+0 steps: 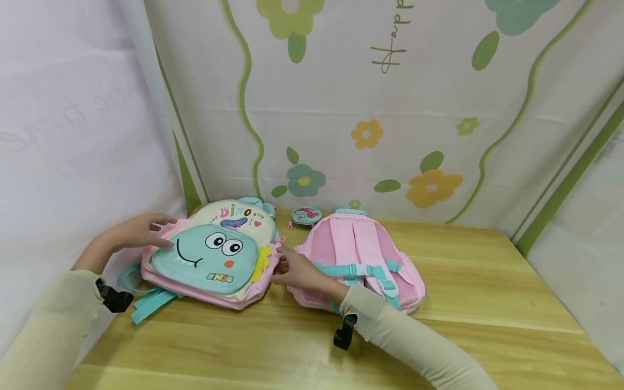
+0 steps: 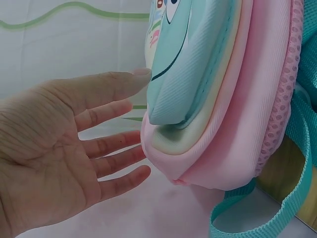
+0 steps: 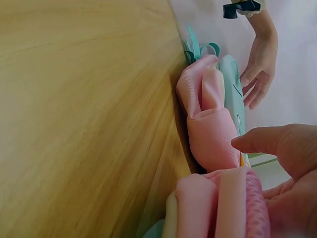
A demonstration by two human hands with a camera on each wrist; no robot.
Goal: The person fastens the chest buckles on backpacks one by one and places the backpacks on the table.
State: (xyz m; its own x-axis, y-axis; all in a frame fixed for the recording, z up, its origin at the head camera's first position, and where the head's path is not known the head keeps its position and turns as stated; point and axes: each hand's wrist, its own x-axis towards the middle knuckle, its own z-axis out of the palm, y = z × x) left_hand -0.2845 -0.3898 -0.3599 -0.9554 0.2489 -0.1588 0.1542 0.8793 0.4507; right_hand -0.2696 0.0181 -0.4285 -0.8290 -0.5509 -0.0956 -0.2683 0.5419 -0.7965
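Note:
A pink, cream and teal dinosaur backpack [image 1: 205, 260] lies on its back at the table's left, its cartoon face upward. My left hand [image 1: 136, 233] is at its left side; in the left wrist view the thumb [image 2: 116, 87] meets the teal front pocket [image 2: 198, 69], with the other fingers spread and fairly straight. My right hand [image 1: 304, 271] is at the right side, between this bag and a second pink backpack [image 1: 368, 235]. In the right wrist view its thumb [image 3: 260, 141] touches the first bag's pink side; its other fingers are partly hidden.
The second backpack lies straps up, with teal webbing and a white buckle [image 1: 361, 270]. Behind the bags sits a small round teal case [image 1: 306, 216] with a pink zip pull. A teal strap [image 1: 153, 304] trails on the wooden table [image 1: 244, 346]. Printed cloth hangs behind.

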